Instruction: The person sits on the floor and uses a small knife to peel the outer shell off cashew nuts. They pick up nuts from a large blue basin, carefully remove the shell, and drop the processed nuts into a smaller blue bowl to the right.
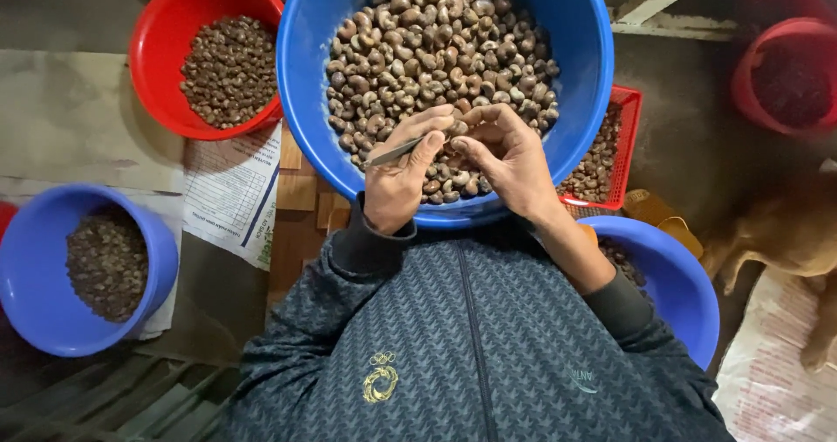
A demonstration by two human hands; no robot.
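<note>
head view: my left hand [397, 176] grips a thin metal blade [394, 152], and my right hand [506, 150] pinches one cashew nut [458, 129] at its tip, over the big blue basin [575, 67], which is heaped with unshelled nuts. the red bowl [166, 32] and the small blue bowl [157, 268] hold shallow layers, so i judge most is left.

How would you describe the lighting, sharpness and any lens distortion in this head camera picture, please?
Head view: soft, even light, no harsh glare on the big blue basin; nuts and both hands, left hand and right hand, are sharp; corners fall dark, especially top right; wide-angle bend curves the edges.
</note>
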